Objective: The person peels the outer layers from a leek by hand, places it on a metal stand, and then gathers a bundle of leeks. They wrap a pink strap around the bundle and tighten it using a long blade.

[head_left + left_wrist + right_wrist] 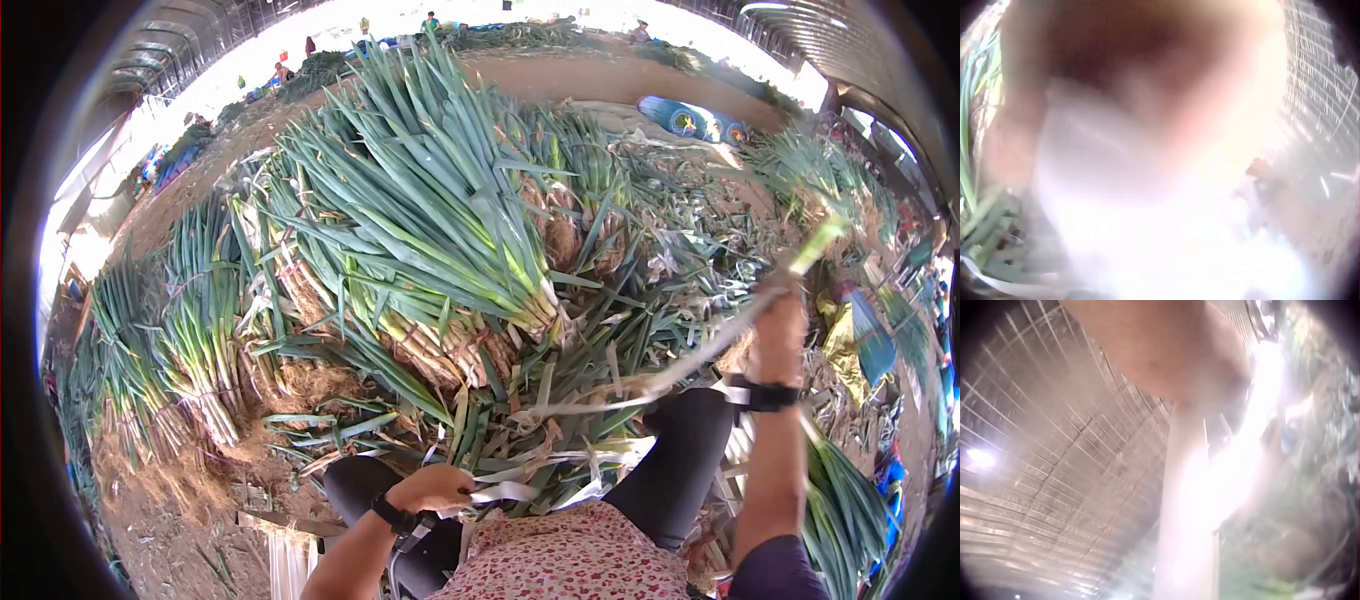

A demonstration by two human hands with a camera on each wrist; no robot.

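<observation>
In the head view my left hand (435, 490) rests low near the knee, its fingers curled round a short whitish leaf strip (508, 492). That strip (1085, 153) is a pale blur close to the lens in the left wrist view. My right hand (780, 335) is raised at the right and grips a leek (818, 246), pale to light green at its upper end. From the same hand a long whitish leaf strip (660, 378) trails to the left, blurred. The leek's white shank (1182, 512) runs down from the fingers in the right wrist view.
A large pile of leeks (430, 210) lies ahead, with tied bundles (200, 350) at the left. Trimmed leaves (590, 370) litter the ground before the knees. More leeks (845, 510) lie at the right, near a yellow sack (845, 345). Blue rolls (685, 118) lie farther back.
</observation>
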